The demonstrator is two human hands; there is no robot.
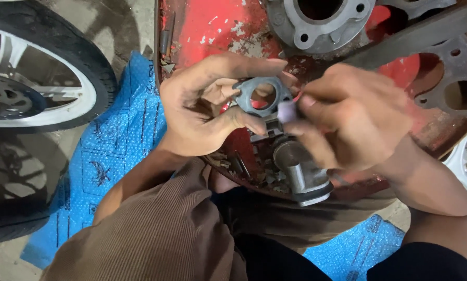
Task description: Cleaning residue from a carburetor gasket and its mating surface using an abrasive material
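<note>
The left hand (202, 104) gripped a flat grey gasket (259, 96) between thumb and fingers, above the red tray (207, 26). The right hand (348, 119), just right of the gasket, pinched what appeared to be a small purple piece (287, 111) against its edge.

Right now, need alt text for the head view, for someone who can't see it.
Two bare hands work over a rusty red metal tray: the left hand holds a flat grey gasket with a round hole, the right hand pinches a small pale piece against it. A grey metal cylinder sits below; a motorcycle wheel lies left on blue sheeting.
</note>
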